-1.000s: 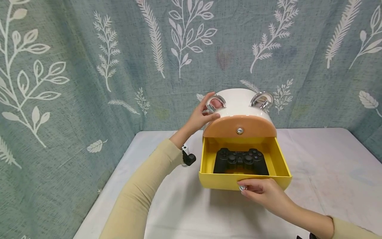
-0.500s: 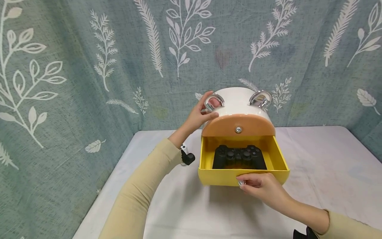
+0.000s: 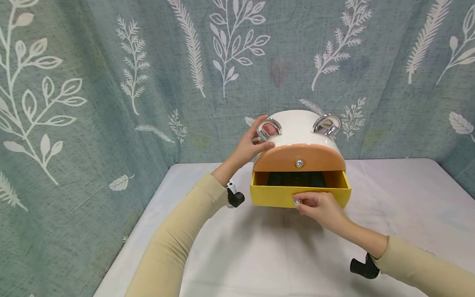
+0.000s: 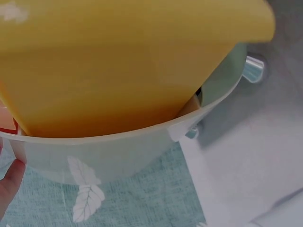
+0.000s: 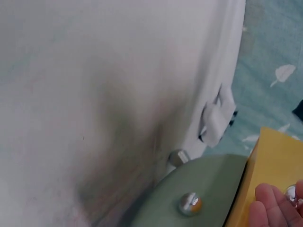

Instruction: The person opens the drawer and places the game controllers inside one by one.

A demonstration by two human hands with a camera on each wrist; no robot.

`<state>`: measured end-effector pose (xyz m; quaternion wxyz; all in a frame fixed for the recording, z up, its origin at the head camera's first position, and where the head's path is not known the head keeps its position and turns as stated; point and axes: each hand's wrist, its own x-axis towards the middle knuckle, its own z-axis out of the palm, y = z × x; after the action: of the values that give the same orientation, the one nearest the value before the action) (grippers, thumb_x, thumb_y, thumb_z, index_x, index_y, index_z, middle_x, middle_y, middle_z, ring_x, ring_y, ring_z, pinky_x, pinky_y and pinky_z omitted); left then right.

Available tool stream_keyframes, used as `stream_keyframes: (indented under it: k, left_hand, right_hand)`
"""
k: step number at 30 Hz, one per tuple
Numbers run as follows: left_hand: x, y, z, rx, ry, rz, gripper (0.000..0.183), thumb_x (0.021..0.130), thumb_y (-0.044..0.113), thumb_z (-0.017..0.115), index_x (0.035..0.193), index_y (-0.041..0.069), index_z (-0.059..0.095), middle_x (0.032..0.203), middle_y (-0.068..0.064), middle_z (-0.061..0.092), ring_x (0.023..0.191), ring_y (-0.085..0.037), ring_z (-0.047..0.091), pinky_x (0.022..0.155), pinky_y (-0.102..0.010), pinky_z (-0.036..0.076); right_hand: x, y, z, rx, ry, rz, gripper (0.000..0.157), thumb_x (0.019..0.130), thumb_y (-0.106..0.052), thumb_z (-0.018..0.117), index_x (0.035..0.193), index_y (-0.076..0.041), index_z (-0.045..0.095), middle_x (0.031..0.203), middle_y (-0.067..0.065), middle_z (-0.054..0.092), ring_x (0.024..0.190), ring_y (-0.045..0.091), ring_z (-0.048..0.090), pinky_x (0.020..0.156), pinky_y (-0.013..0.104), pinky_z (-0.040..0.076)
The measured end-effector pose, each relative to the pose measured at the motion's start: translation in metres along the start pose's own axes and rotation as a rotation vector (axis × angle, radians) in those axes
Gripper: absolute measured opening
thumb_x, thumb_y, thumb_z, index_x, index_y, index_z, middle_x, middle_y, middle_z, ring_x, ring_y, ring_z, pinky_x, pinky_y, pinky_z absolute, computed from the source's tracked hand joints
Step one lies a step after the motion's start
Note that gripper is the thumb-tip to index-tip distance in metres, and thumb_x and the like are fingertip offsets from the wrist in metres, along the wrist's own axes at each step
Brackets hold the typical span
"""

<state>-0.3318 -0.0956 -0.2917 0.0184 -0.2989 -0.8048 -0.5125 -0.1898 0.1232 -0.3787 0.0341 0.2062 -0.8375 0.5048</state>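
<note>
A white rounded drawer box (image 3: pixel 295 126) with two silver rings on top stands at the back of the table. Its orange front panel (image 3: pixel 315 156) carries a silver knob (image 3: pixel 299 163). Below it, a yellow drawer (image 3: pixel 271 196) is partly pulled out, with a dark game controller (image 3: pixel 297 179) lying inside, mostly covered by the panel. My left hand (image 3: pixel 249 145) holds the box's upper left side, thumb on the front edge, fingers by the left silver ring (image 3: pixel 276 123). My right hand (image 3: pixel 324 210) pinches the drawer's small silver knob (image 3: pixel 297 201) between thumb and fingers.
A white cloth (image 3: pixel 237 264) covers the table, and a leaf-patterned curtain (image 3: pixel 156 82) hangs behind and along the left. In the right wrist view a green panel (image 5: pixel 215 182) with its own silver knob (image 5: pixel 190 204) shows beside the drawer. Black camera mounts (image 3: pixel 364 267) sit at both wrists.
My right hand has moved away from me, pushing the drawer further into the box, so the controller has slid mostly under the orange panel. My left hand has stayed on the box.
</note>
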Motion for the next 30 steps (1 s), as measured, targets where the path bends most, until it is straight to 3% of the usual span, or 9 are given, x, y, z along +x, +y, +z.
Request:
stream_keyframes:
  k: [6, 12, 16, 25, 30]
  left_hand:
    - [-0.001, 0.000, 0.000, 0.009, 0.001, -0.004, 0.077, 0.081, 0.035, 0.068, 0.144, 0.036, 0.023, 0.150, 0.004, 0.022, 0.104, -0.019, 0.041, 0.095, -0.038, 0.039]
    - [0.000, -0.001, -0.001, -0.011, -0.004, 0.016, 0.087, 0.074, 0.051, 0.066, 0.146, 0.028, 0.022, 0.150, 0.002, 0.022, 0.105, -0.019, 0.040, 0.096, -0.042, 0.038]
    - [0.000, -0.001, -0.001, -0.014, -0.006, 0.016, 0.094, 0.068, 0.061, 0.064, 0.146, 0.029, 0.022, 0.150, 0.003, 0.021, 0.105, -0.019, 0.040, 0.095, -0.041, 0.038]
    - [-0.002, 0.000, -0.001, -0.015, -0.011, 0.004, 0.098, 0.062, 0.069, 0.062, 0.145, 0.035, 0.022, 0.151, 0.004, 0.020, 0.115, -0.021, 0.039, 0.098, -0.043, 0.037]
    - [-0.001, 0.000, -0.001, -0.017, -0.009, 0.016, 0.102, 0.059, 0.073, 0.061, 0.145, 0.034, 0.022, 0.151, 0.002, 0.021, 0.110, -0.022, 0.040, 0.098, -0.045, 0.036]
  right_hand:
    - [0.009, 0.005, -0.002, -0.021, 0.006, 0.010, 0.022, 0.084, -0.006, 0.065, 0.105, 0.000, 0.068, 0.092, 0.012, 0.069, 0.073, 0.017, 0.066, 0.066, 0.020, 0.053]
    - [0.020, 0.006, -0.004, -0.033, 0.026, 0.013, 0.022, 0.085, -0.006, 0.063, 0.106, 0.001, 0.067, 0.090, 0.014, 0.070, 0.070, 0.021, 0.067, 0.063, 0.019, 0.051]
    - [0.025, 0.010, -0.004, -0.028, 0.032, 0.012, 0.023, 0.086, -0.008, 0.063, 0.107, 0.002, 0.066, 0.091, 0.014, 0.069, 0.071, 0.022, 0.068, 0.062, 0.018, 0.051]
    - [0.037, 0.016, -0.004, -0.037, 0.078, -0.049, 0.020, 0.085, -0.003, 0.063, 0.103, 0.004, 0.067, 0.089, 0.016, 0.069, 0.061, 0.013, 0.064, 0.057, 0.020, 0.050]
    - [0.041, 0.018, -0.006, -0.020, 0.079, -0.070, 0.019, 0.085, -0.001, 0.062, 0.102, 0.006, 0.066, 0.093, 0.020, 0.068, 0.062, 0.022, 0.065, 0.059, 0.019, 0.051]
